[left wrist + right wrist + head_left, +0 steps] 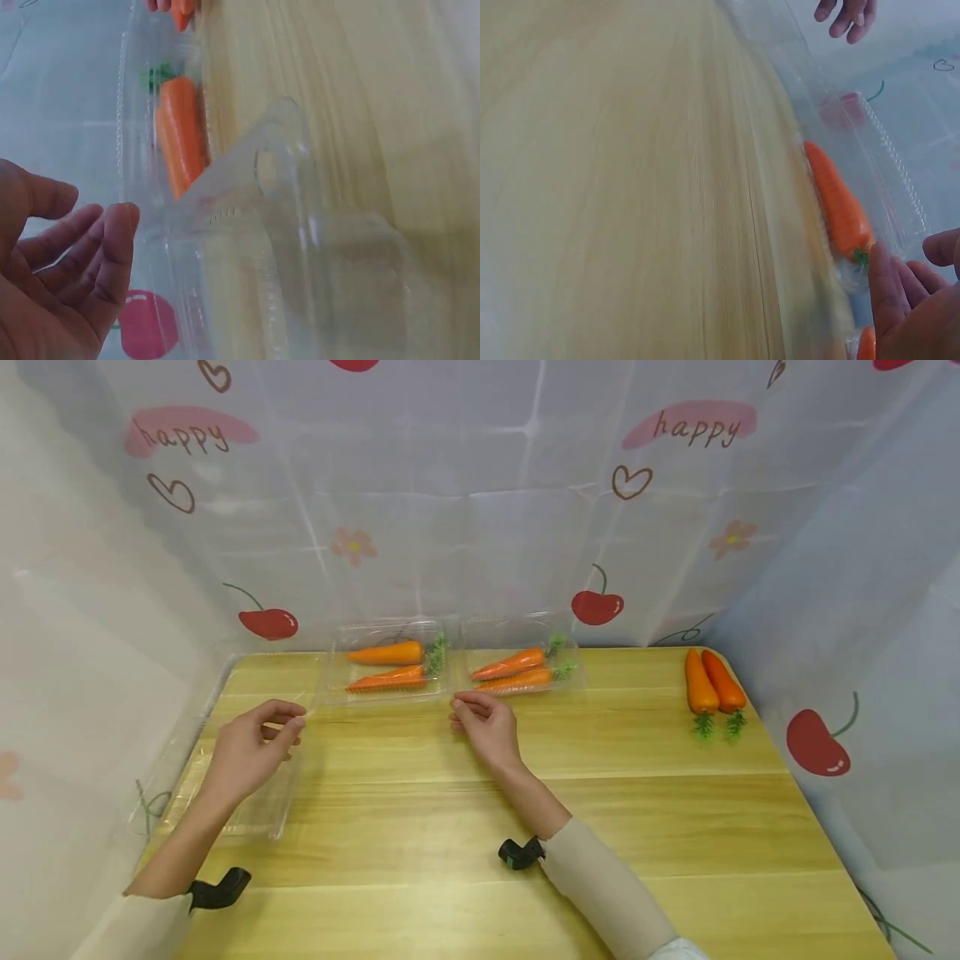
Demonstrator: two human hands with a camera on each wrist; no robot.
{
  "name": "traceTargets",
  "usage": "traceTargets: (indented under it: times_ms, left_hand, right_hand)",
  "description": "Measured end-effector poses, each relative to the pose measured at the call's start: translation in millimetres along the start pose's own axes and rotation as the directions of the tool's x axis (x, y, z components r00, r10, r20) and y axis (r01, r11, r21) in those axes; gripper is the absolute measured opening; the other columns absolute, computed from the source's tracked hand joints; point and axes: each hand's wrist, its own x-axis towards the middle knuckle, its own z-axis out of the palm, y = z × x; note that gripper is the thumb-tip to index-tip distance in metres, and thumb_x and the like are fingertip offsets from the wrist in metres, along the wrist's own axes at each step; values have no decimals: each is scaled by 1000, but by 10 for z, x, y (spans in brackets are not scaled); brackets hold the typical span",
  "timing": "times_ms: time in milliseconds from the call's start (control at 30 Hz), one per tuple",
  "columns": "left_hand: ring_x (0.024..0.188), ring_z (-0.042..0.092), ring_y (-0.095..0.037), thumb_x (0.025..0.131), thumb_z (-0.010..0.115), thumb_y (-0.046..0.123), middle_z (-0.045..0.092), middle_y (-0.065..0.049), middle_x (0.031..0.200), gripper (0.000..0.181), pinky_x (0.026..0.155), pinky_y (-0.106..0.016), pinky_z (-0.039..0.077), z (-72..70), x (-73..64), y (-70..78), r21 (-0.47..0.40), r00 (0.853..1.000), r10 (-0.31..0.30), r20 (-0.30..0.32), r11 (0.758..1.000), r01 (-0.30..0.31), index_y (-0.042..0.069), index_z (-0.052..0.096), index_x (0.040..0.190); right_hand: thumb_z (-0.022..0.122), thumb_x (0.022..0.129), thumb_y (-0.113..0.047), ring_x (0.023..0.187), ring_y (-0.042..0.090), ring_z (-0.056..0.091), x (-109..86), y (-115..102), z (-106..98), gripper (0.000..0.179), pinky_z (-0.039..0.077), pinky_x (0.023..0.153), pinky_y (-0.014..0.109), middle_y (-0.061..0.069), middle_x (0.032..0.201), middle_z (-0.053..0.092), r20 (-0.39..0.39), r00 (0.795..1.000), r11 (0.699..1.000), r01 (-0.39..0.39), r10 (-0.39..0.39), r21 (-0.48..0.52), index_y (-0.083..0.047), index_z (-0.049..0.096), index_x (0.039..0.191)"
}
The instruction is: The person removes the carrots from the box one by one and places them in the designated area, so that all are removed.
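Two clear plastic clamshell boxes stand along the table's back edge. The left box (333,681) contains two toy carrots (387,652), and the right box (573,685) also has two carrots (517,663). My left hand (251,747) hovers over a third clear box (281,814) at the left, its fingers loosely bent around nothing. In the left wrist view, that hand (67,262) has a gap between thumb and fingers. Close to the gap between the two filled boxes is my right hand (491,727), fingers relaxed; whether they touch plastic is unclear.
Two more carrots (702,683) lie side by side at the table's right back corner, green tops toward me. A white curtain (480,552) printed with cherries and hearts rises behind the wooden table (420,827) and along both sides.
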Motion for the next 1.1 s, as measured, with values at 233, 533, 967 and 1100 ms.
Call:
traceTargets:
  times_ms: [233,533,967,1100]
  left_hand:
    - [81,81,-27,114,52,32,76,-28,117,35,57,-29,61,167,242,-32,9,997,-56,61,998,56,2,66,126]
    - [84,81,-32,112,56,30,77,-26,120,31,61,-35,57,269,350,37,137,996,-65,58,989,57,3,64,124]
    - [86,81,-31,112,57,36,77,-27,120,38,65,-34,60,287,362,-24,43,990,-94,107,995,90,2,62,126]
    - [91,81,-32,112,58,34,76,-26,120,36,66,-33,62,287,393,-27,23,990,-91,108,996,89,1,62,126]
  right_hand:
    - [69,106,-12,110,53,75,34,26,-33,33,68,84,37,33,130,72,-25,998,998,48,-49,-46,8,69,133]
    - [68,107,-23,104,40,80,83,53,132,50,68,76,32,21,142,71,-29,994,962,98,-109,-253,-1,59,150]
    - [69,106,-25,82,38,82,235,101,215,42,68,71,45,16,100,80,-94,988,958,90,-120,-271,-7,67,144]
    - [71,105,-21,85,42,81,206,96,182,43,68,75,47,18,100,78,-72,994,976,67,-84,-209,-8,66,146]
